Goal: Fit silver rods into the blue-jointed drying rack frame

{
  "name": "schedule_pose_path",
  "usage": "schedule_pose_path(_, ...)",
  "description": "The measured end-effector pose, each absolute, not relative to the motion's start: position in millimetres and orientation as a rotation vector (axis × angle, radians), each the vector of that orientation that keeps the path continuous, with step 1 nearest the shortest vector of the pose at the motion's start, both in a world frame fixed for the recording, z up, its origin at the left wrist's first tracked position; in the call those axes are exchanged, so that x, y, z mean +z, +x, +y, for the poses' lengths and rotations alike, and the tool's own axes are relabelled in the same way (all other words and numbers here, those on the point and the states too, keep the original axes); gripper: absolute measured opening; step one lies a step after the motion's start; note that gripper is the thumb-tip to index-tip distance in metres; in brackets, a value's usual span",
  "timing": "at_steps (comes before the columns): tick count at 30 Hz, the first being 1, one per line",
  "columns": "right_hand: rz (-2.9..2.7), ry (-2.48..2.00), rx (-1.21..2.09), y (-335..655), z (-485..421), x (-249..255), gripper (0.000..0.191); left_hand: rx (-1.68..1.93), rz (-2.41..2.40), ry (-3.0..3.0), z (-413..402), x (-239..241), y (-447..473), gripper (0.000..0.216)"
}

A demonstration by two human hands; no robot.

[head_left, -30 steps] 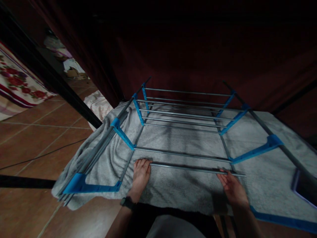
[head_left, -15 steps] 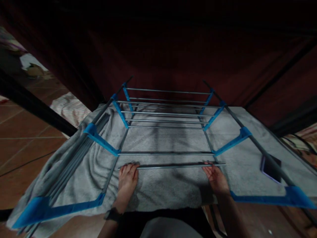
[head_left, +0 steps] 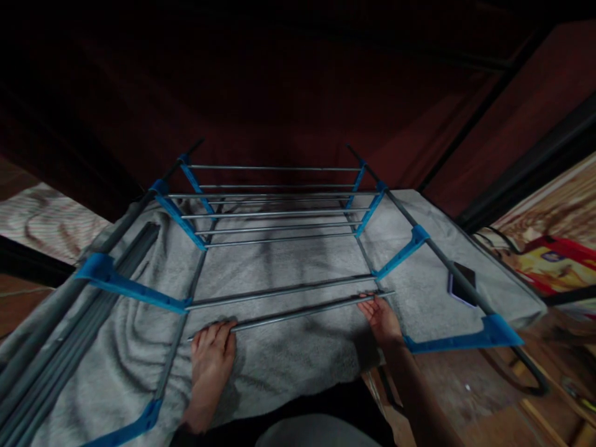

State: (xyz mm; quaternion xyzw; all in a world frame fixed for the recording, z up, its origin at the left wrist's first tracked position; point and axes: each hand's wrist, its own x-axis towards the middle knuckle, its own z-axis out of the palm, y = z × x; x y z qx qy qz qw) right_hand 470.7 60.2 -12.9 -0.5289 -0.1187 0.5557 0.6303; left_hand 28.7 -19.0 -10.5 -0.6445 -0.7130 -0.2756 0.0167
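A thin grey metal rod [head_left: 298, 313] lies across the near part of a rack frame, held at both ends. My left hand [head_left: 213, 354] is closed over its left end, palm down. Around its right end, my right hand [head_left: 380, 318] curls from below with the thumb side up. Just beyond, another crossbar [head_left: 279, 292] spans between two blue plastic brackets [head_left: 139, 292]. Farther back, several rods join other blue brackets [head_left: 180, 221] into tiers. The grey side pole [head_left: 449, 266] runs along the right.
The rack rests on a grey blanket [head_left: 298, 261]. Several loose grey rods [head_left: 79, 335] lie at the left. A phone [head_left: 462, 285] lies beside the right pole. A dark red curtain [head_left: 270, 124] hangs behind, and a red and yellow package [head_left: 554, 264] is at far right.
The view has turned to the right, so the rack appears farther left and tilted. Both hands keep hold of the rod, which stays in front of the near crossbar.
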Motion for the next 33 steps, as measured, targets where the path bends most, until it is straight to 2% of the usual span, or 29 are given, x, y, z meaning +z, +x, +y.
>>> schedule_pose_path(9,-0.295,-1.247,1.213,471.2,59.2,-17.6,0.043,-0.887,-2.261,-1.994,-17.4,-12.1,29.2,0.03)
schedule_pose_path(18,-0.283,-1.262,1.227,473.8,57.3,-16.3,0.056,-0.89,-2.206,-1.983,-17.7,-13.4,30.5,0.028)
schedule_pose_path(33,-0.307,-1.237,1.262,473.5,56.7,-11.8,0.053,-0.873,-2.214,-1.976,-17.9,-15.9,28.4,0.032)
